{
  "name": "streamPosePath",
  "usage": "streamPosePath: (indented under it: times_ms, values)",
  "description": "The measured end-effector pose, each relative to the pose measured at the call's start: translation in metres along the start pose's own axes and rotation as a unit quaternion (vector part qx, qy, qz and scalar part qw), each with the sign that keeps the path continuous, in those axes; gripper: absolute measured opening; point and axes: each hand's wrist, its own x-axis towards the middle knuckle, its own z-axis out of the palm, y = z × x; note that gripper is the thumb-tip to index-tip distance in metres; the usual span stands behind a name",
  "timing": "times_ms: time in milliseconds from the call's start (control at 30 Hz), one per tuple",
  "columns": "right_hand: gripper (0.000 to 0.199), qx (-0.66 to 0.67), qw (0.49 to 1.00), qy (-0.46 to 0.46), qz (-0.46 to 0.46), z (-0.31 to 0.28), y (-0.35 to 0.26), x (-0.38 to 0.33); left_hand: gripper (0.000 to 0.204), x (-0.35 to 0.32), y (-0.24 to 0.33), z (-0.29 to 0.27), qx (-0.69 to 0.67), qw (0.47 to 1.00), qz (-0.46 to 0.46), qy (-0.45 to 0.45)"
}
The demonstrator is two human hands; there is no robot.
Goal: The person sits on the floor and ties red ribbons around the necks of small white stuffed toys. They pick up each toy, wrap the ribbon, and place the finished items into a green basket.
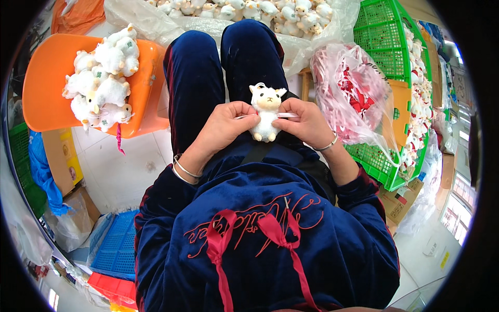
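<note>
Broadly, velvety navy trousers [192, 78] are spreading beside a smooth orange plastic chair [44, 88] carrying fleecy white toys [108, 58] to its near edge. Over the trousers, the left hand [226, 125] and right hand [306, 122], fingers nearly closed, are flanking a rounded, fluffy white plush animal [266, 118], pinching a narrow pale ribbon [288, 115].

"What's on the left?"
"An orange smooth plastic chair [44, 93] on a pale tiled floor [109, 161], and a crumpled blue sheet [46, 171]"
"Lower down?"
"A blue perforated plastic crate [117, 244], beside a red plastic container [112, 286]"
"On the right?"
"A green latticed plastic crate [377, 26], near a brown cardboard box [400, 203]"
</note>
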Motion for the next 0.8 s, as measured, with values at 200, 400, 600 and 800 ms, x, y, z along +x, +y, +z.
streamPosePath:
  times_ms: [200,400,600,800]
  values:
    - [0.017,0.021,0.999,-0.009,-0.032,0.009,0.001,0.012,0.016,-0.010,0.003,0.008,0.135,0.986,0.072,0.063]
    - [0.016,-0.098,0.978,-0.011,-0.184,0.048,0.004,0.039,0.014,-0.037,-0.015,-0.003,0.175,0.970,0.096,0.136]
    - [0.017,-0.169,0.977,-0.027,-0.126,0.055,-0.002,0.043,0.015,-0.027,-0.030,-0.014,0.321,0.913,0.172,0.184]
    - [0.013,-0.172,0.959,-0.070,-0.214,0.041,-0.012,0.046,0.014,-0.029,-0.022,-0.013,0.248,0.929,0.216,0.170]
